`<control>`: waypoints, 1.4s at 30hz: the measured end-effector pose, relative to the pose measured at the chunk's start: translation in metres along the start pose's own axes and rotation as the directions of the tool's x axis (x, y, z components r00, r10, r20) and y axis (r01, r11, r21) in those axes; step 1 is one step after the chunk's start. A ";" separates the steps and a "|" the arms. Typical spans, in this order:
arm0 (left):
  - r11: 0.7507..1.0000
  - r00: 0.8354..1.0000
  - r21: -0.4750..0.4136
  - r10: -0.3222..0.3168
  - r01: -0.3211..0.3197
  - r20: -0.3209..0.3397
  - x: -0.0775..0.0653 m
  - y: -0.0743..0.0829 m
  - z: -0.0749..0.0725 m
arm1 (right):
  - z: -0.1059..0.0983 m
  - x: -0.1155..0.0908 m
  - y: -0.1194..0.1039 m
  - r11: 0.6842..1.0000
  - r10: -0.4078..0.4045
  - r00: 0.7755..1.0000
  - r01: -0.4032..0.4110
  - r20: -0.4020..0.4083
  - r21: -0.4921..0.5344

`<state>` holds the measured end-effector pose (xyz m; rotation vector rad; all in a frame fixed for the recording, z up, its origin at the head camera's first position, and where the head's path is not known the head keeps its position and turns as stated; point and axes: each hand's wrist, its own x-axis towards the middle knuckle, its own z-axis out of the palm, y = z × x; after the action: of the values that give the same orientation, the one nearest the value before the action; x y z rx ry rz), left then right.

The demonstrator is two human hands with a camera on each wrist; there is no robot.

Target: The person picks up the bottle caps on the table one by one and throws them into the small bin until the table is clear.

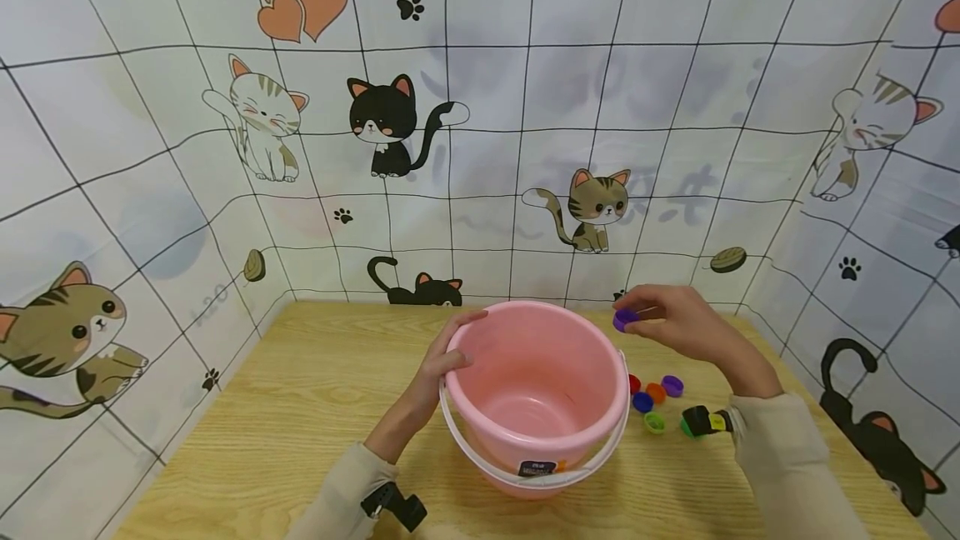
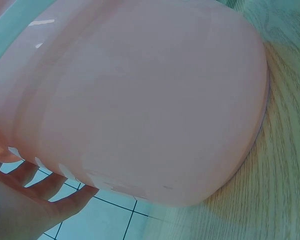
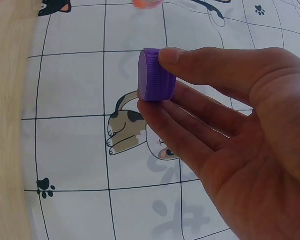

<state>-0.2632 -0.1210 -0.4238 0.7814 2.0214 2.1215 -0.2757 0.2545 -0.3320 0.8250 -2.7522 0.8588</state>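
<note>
A pink bucket with a white handle stands tilted towards the viewer on the wooden table. My left hand grips its left rim, thumb over the edge and fingers along the outer wall. In the left wrist view the bucket's smooth side fills most of the picture, with the left hand at lower left. To the right of the bucket, my right hand is raised and pinches a purple bottle cap between thumb and fingertips. The ribbed side of the cap faces the thumb.
Several coloured bottle caps lie on the table right of the bucket, among them a purple one, an orange one, a blue one and a light green one. Cat-printed wall sheets enclose the wooden table.
</note>
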 end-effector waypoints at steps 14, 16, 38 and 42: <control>1.000 1.000 0.007 -0.007 0.007 -0.013 0.001 -0.001 0.000 | -0.007 0.018 -0.018 0.999 -0.027 1.000 0.027 0.002 -0.032; 1.000 1.000 0.008 -0.008 0.008 -0.012 0.000 -0.001 0.000 | -0.006 0.021 -0.020 0.998 -0.046 0.999 0.046 -0.002 -0.039; 1.000 1.000 0.009 -0.005 0.005 -0.015 0.001 0.001 0.001 | -0.013 0.043 -0.050 0.990 -0.141 0.990 0.141 0.000 0.010; 1.000 1.000 0.010 -0.007 0.007 -0.017 0.001 0.001 0.001 | -0.010 0.048 -0.052 0.989 -0.147 0.989 0.147 -0.005 0.034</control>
<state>-0.2633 -0.1203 -0.4231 0.7593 2.0420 2.1225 -0.2879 0.2025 -0.2845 1.0172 -2.6415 0.8795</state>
